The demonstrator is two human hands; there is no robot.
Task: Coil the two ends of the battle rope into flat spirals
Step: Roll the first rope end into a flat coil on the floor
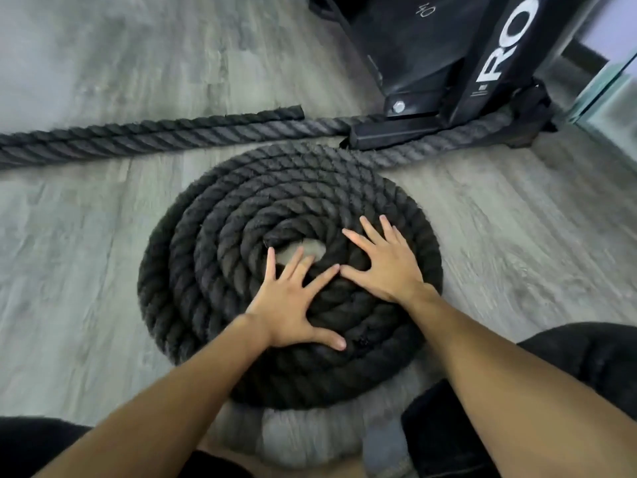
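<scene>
A thick black battle rope lies on the grey wood-look floor as a flat spiral (pixel 241 215) with several turns and a small gap at its centre. My left hand (pixel 296 305) rests palm down, fingers spread, on the near inner turns. My right hand (pixel 386 263) lies flat with spread fingers just right of the centre. Neither hand grips anything. The spiral's outer turn runs back to the rack foot. The other part of the rope (pixel 144 138) lies straight across the floor behind the spiral, its cut end (pixel 296 112) near the rack.
A black rack upright with white lettering (pixel 496 53) and its bolted foot (pixel 396 132) stand at the back right, with the rope passing around it. My dark-trousered knees (pixel 593 357) flank the spiral at the bottom. A glass panel (pixel 613 84) sits at the far right.
</scene>
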